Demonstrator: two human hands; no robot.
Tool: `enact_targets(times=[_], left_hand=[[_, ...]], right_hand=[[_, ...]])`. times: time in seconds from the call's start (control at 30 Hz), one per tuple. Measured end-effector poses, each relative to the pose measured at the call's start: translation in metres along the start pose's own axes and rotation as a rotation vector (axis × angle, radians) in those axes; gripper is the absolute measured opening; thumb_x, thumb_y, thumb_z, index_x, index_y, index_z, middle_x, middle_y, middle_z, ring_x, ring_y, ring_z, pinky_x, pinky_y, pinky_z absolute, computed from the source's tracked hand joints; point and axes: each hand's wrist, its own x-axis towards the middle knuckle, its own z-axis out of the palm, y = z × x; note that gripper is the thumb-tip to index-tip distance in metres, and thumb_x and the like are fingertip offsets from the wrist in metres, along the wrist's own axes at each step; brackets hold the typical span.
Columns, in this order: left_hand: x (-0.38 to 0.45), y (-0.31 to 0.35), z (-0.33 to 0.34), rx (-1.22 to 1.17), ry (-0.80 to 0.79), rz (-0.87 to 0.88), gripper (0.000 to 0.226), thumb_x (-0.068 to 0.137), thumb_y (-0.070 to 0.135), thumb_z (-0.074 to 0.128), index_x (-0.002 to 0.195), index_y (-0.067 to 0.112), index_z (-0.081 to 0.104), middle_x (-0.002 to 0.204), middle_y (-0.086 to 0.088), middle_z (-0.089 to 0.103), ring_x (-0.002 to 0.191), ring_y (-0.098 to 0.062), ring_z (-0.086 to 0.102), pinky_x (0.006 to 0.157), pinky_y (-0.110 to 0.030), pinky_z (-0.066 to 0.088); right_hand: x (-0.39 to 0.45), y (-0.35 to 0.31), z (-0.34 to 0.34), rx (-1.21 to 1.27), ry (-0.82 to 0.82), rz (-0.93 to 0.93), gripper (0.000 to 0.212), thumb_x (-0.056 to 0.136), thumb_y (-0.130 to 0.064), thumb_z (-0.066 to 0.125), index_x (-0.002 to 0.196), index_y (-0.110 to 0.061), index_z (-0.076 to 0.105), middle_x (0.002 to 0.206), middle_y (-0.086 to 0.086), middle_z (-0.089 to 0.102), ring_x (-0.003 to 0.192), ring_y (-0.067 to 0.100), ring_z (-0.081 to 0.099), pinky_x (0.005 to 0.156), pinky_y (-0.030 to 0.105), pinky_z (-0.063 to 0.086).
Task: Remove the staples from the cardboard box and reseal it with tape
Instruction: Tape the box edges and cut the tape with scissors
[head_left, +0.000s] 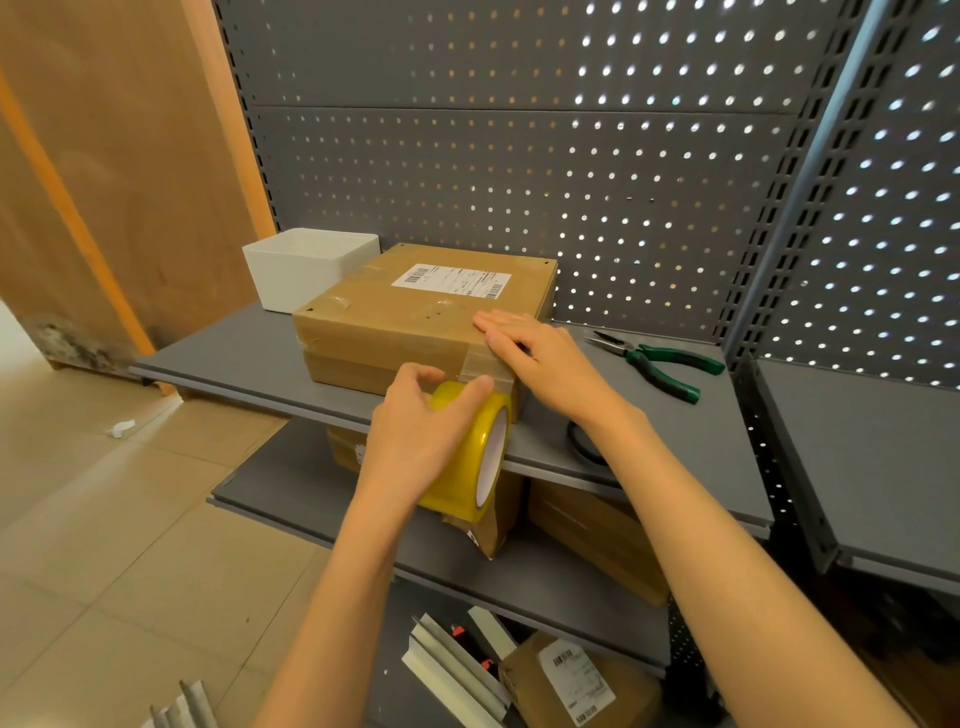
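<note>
Closest to us, our left hand (415, 421) curls its fingers and thumb round one fat yellow roll of clear tape (470, 457), holding it up against the front of the box. A strip of tape runs from the roll up over the near box edge. Our right hand (540, 358) lies flat, fingers straight and close together, pressing down on the near right corner of the one flat brown cardboard box (415, 312). Both arms reach forward from the bottom of the view.

The box sits on the grey metal shelf (234, 358), near its front edge. It has one white paper label (449, 280) on top. To the right lies one pair of green-handled pliers (654, 361), well apart from the box. Behind the box on the left stands one white plastic tub (301, 270), just beside it.
</note>
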Motion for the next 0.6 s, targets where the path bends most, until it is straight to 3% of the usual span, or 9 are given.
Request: enact_targets(times=[0.1,0.3,0.6], left_hand=[[0.005,0.006,-0.003,0.083,0.055,0.076,0.048,0.071,0.054,0.067,0.107,0.028,0.049,0.094,0.009,0.05,0.084,-0.006,0.047,0.067,-0.026,0.036],[0.008,0.015,0.003,0.277,0.089,0.094,0.028,0.081,0.048,0.057,0.097,0.025,0.059,0.104,0.003,0.06,0.09,-0.016,0.048,0.074,-0.031,0.034],[0.014,0.025,0.002,0.289,0.081,0.074,0.013,0.083,0.031,0.06,0.087,0.019,0.064,0.095,0.0,0.063,0.093,-0.023,0.057,0.074,-0.029,0.039]], right_hand=[[0.001,0.0,0.001,0.031,0.005,0.021,0.035,0.1,-0.022,0.038,0.132,-0.015,0.051,0.14,-0.002,0.048,0.134,0.008,0.035,0.116,0.036,0.019],[0.0,-0.002,0.002,0.066,0.007,0.063,0.038,0.101,-0.028,0.032,0.133,-0.017,0.05,0.141,-0.004,0.047,0.134,0.006,0.034,0.117,0.035,0.016],[-0.002,-0.004,0.002,0.064,0.018,0.046,0.036,0.101,-0.023,0.037,0.132,-0.013,0.05,0.141,-0.001,0.047,0.134,0.008,0.034,0.116,0.032,0.018]])
